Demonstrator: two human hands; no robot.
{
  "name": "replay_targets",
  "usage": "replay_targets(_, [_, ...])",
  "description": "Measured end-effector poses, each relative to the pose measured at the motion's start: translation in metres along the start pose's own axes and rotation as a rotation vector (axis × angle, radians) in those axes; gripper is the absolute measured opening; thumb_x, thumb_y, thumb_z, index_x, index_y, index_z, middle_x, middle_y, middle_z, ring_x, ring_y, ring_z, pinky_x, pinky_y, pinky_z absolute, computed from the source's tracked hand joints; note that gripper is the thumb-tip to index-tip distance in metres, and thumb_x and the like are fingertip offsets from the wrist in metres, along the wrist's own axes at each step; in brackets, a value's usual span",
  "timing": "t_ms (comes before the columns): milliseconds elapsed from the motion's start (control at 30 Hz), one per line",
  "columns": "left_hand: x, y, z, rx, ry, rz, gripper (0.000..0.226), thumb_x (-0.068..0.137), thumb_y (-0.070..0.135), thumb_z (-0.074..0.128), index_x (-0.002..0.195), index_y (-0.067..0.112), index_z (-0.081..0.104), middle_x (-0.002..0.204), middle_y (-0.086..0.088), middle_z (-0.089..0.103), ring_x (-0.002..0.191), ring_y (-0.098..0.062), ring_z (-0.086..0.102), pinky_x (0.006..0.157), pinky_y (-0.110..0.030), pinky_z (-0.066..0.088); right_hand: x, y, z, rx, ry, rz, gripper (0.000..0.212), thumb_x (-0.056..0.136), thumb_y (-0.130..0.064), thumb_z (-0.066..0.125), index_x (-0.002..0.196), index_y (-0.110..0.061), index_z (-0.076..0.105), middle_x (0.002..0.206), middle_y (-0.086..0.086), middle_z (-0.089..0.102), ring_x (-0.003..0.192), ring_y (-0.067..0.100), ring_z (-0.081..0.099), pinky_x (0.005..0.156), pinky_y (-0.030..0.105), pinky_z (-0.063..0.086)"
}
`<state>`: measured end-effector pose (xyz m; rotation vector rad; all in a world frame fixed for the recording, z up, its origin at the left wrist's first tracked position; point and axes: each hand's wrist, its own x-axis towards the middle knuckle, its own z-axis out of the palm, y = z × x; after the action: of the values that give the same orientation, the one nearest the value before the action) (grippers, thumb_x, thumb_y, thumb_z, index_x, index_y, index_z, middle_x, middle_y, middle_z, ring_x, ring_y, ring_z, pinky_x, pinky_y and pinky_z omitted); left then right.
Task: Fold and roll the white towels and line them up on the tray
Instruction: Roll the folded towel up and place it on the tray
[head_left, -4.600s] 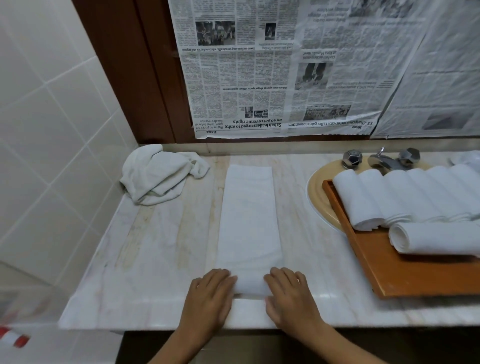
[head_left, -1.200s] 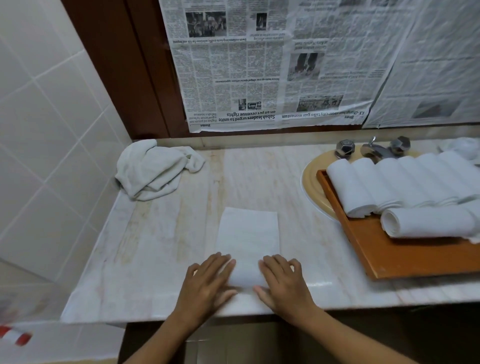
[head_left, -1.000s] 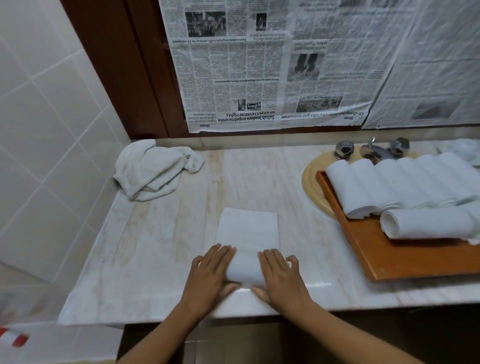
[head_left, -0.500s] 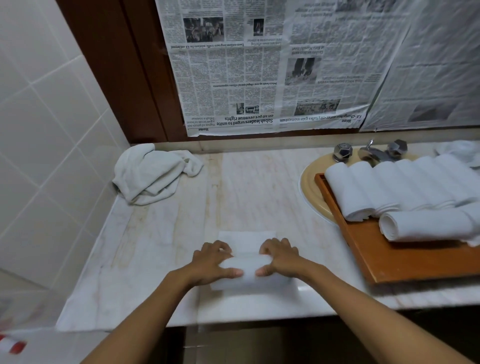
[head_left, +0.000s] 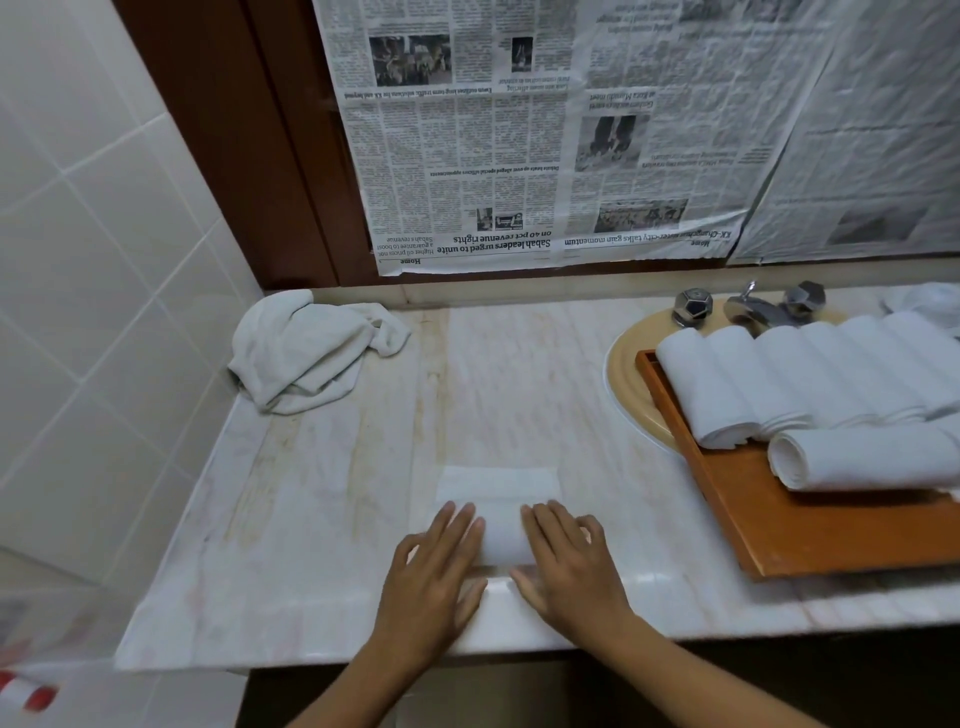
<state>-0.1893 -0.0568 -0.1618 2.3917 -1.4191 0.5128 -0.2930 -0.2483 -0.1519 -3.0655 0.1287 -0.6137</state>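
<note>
A white towel lies near the counter's front edge, most of it wound into a thick roll with a short flat strip still showing behind. My left hand presses flat on the roll's left end. My right hand presses flat on its right end, fingers straight. To the right an orange-brown wooden tray carries several rolled white towels in a row, and one more roll lies crosswise in front of them.
A crumpled white towel sits at the back left of the marble counter. The tray rests partly over a tan sink basin with a chrome tap. Newspaper covers the wall behind. Tiled wall runs along the left.
The long folded strip has been rolled up from its near end, leaving only a short flat part. My fingers, curled round the roll half a second ago, now lie flat on it.
</note>
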Motion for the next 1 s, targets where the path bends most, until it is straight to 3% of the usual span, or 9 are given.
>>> replay_targets(100, [0.016, -0.004, -0.001, 0.036, -0.201, -0.053, 0.074, 0.084, 0.046, 0.057, 0.148, 0.012, 0.042, 0.158, -0.007, 0.034, 0.147, -0.024, 0.029, 0.105, -0.036, 0.031, 0.011, 0.001, 0.002, -0.023, -0.109, 0.026, 0.079, 0.073, -0.054, 0.07, 0.132, -0.004, 0.056, 0.128, 0.013, 0.06, 0.12, 0.03, 0.056, 0.093, 0.046, 0.048])
replay_targets(167, [0.031, -0.006, 0.0, 0.044, -0.304, -0.103, 0.079, 0.081, 0.052, 0.059, 0.147, 0.012, 0.043, 0.154, -0.008, 0.04, 0.143, -0.025, 0.034, 0.108, -0.037, 0.025, 0.024, 0.002, 0.002, -0.035, -0.175, 0.063, 0.086, 0.068, -0.06, 0.07, 0.132, -0.005, 0.054, 0.127, 0.013, 0.061, 0.117, 0.03, 0.058, 0.094, 0.048, 0.048])
replay_targets(300, [0.058, -0.014, 0.005, 0.001, -0.362, -0.12, 0.086, 0.058, 0.05, 0.077, 0.132, 0.015, 0.049, 0.127, -0.005, 0.063, 0.122, -0.023, 0.054, 0.101, -0.037, 0.028, 0.05, 0.006, 0.003, -0.04, -0.213, 0.113, 0.087, 0.054, -0.066, 0.069, 0.12, -0.01, 0.054, 0.107, 0.005, 0.061, 0.097, 0.026, 0.06, 0.084, 0.048, 0.047])
replay_targets(433, [0.082, -0.022, 0.008, 0.003, -0.366, -0.104, 0.088, 0.037, 0.052, 0.087, 0.111, 0.019, 0.052, 0.098, 0.003, 0.064, 0.087, -0.017, 0.065, 0.086, -0.033, 0.041, 0.068, 0.014, 0.0, -0.034, -0.343, 0.129, 0.088, 0.043, -0.075, 0.074, 0.106, -0.017, 0.054, 0.092, -0.003, 0.06, 0.08, 0.021, 0.061, 0.068, 0.042, 0.046])
replay_targets(533, [0.095, -0.024, 0.005, 0.011, -0.519, -0.138, 0.083, 0.055, 0.068, 0.075, 0.117, 0.019, 0.051, 0.105, 0.004, 0.058, 0.093, -0.02, 0.061, 0.086, -0.036, 0.041, 0.084, 0.025, -0.011, 0.076, -0.56, 0.13, 0.082, 0.067, -0.069, 0.07, 0.127, -0.019, 0.045, 0.119, -0.002, 0.056, 0.109, 0.023, 0.053, 0.084, 0.042, 0.038])
replay_targets(600, [0.109, -0.021, -0.006, 0.008, -0.683, -0.194, 0.084, 0.063, 0.076, 0.058, 0.124, 0.02, 0.045, 0.113, 0.004, 0.056, 0.101, -0.021, 0.057, 0.086, -0.036, 0.034, 0.093, 0.029, -0.023, 0.218, -0.708, 0.205, 0.079, 0.068, -0.066, 0.073, 0.126, -0.02, 0.045, 0.12, -0.002, 0.059, 0.109, 0.023, 0.054, 0.085, 0.038, 0.04])
replay_targets(700, [0.121, -0.018, -0.018, -0.056, -0.769, -0.244, 0.056, 0.072, 0.042, 0.057, 0.124, 0.023, 0.048, 0.112, 0.004, 0.062, 0.101, -0.021, 0.059, 0.083, -0.033, 0.036, 0.092, 0.027, -0.033, 0.416, -0.79, 0.32, 0.076, 0.064, -0.065, 0.079, 0.12, -0.023, 0.051, 0.113, -0.002, 0.063, 0.097, 0.02, 0.059, 0.077, 0.033, 0.044])
replay_targets(833, [0.1, -0.025, -0.009, -0.247, -0.534, -0.222, 0.039, 0.062, 0.024, 0.06, 0.097, 0.039, 0.057, 0.092, 0.018, 0.06, 0.088, -0.01, 0.056, 0.071, -0.022, 0.034, 0.062, 0.01, -0.037, 0.479, -0.687, 0.512, 0.08, 0.061, -0.071, 0.075, 0.122, -0.025, 0.052, 0.11, -0.006, 0.063, 0.097, 0.018, 0.059, 0.073, 0.03, 0.041])
replay_targets(1000, [0.067, 0.002, 0.003, -0.624, -0.169, -0.555, 0.076, 0.06, 0.036, 0.056, 0.135, 0.041, 0.045, 0.135, 0.021, 0.035, 0.125, -0.007, 0.032, 0.104, -0.037, 0.032, 0.029, -0.01, -0.045, 0.566, -0.454, 0.865, 0.086, 0.061, -0.072, 0.067, 0.134, -0.032, 0.045, 0.127, -0.005, 0.061, 0.116, 0.019, 0.057, 0.086, 0.026, 0.042])
